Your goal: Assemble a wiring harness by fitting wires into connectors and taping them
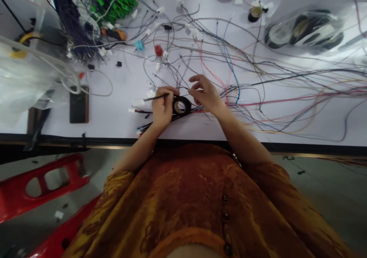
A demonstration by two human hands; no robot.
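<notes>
My left hand (pixel 162 106) is closed around a black-wrapped wire branch (pixel 156 97), whose white connector (pixel 139 102) sticks out to the left. Against its fingers rests a roll of black tape (pixel 187 105), lying over the wire bundle. Just right of the roll, my right hand (pixel 205 95) has thumb and forefinger drawn together at the end of a thin dark wire (pixel 184 87), its other fingers loosely curled. Below my left hand, several more black branches (pixel 147 128) with small connectors poke out. Red, blue and yellow wires (pixel 258 104) run off to the right.
A phone (pixel 79 105) lies left near the table edge, beside clear plastic bags (pixel 20 82). Behind are dark wires with green tags (pixel 123 1), an orange-handled tool (pixel 114 33), and bagged tape rolls (pixel 304 30). A red stool (pixel 43 185) stands below left.
</notes>
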